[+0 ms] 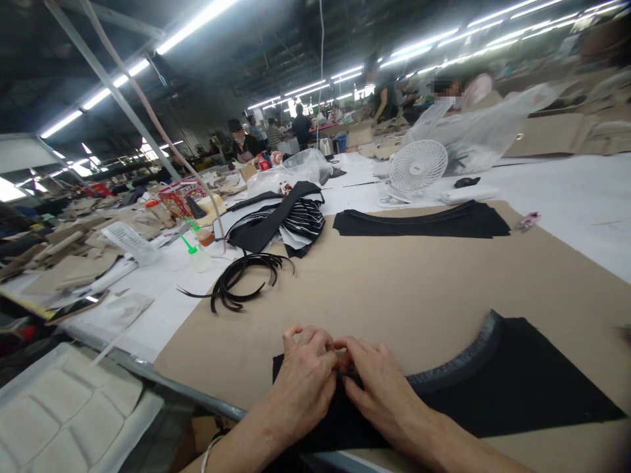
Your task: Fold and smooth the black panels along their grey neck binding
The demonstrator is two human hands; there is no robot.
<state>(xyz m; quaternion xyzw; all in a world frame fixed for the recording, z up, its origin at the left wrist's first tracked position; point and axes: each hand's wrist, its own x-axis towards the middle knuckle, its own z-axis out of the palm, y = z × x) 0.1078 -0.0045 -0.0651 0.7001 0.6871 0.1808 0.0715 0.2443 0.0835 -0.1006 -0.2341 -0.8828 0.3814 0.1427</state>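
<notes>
Left hand (306,368) and right hand (377,378) are finger-pinched on black panel (537,381); grey edging (461,360) seems laid rightward, leftward stretch hidden.

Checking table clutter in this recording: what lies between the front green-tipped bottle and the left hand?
The black strips, then a stretch of brown sheet near the left hand; the head view shows this.

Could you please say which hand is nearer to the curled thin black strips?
Left: the left hand is on the person's side of the black strips, to their right; the right hand is farther right.
</notes>
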